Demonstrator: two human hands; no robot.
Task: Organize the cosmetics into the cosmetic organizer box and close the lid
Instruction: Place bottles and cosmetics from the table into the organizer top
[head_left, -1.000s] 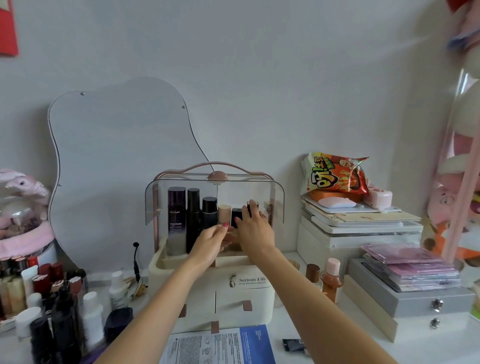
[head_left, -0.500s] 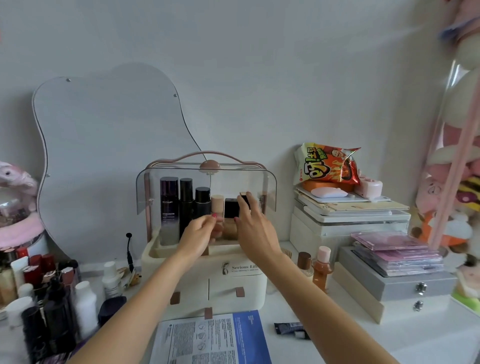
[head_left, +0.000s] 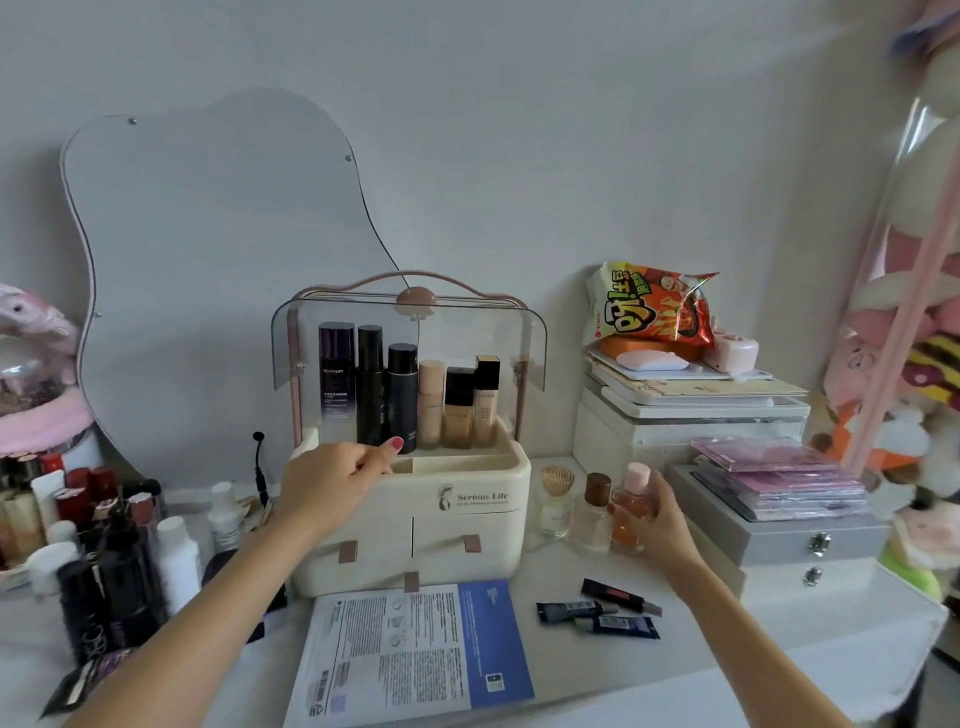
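Note:
The cream cosmetic organizer box (head_left: 467, 525) stands mid-table with its clear lid (head_left: 467, 332) raised. Several bottles stand in a row in its top tray, among them a purple bottle (head_left: 336, 382) and a black-capped foundation bottle (head_left: 486, 400). My left hand (head_left: 332, 486) rests at the tray's front left edge, fingers loosely curled, holding nothing. My right hand (head_left: 657, 522) wraps around a small orange bottle with a pink cap (head_left: 631, 506), which stands on the table right of the box beside two other small bottles (head_left: 592, 512).
Many bottles and lipsticks (head_left: 93, 561) crowd the left side. A blue-and-white sheet (head_left: 415, 649) lies in front of the box, with small dark tubes (head_left: 597, 613) to its right. Stacked white boxes with a snack bag (head_left: 649, 306), a grey drawer box (head_left: 789, 540) and a mirror (head_left: 218, 270) surround it.
My right hand left the foundation bottle in the tray and moved down right onto the orange bottle. My left hand drew back from the bottles to the tray's front edge.

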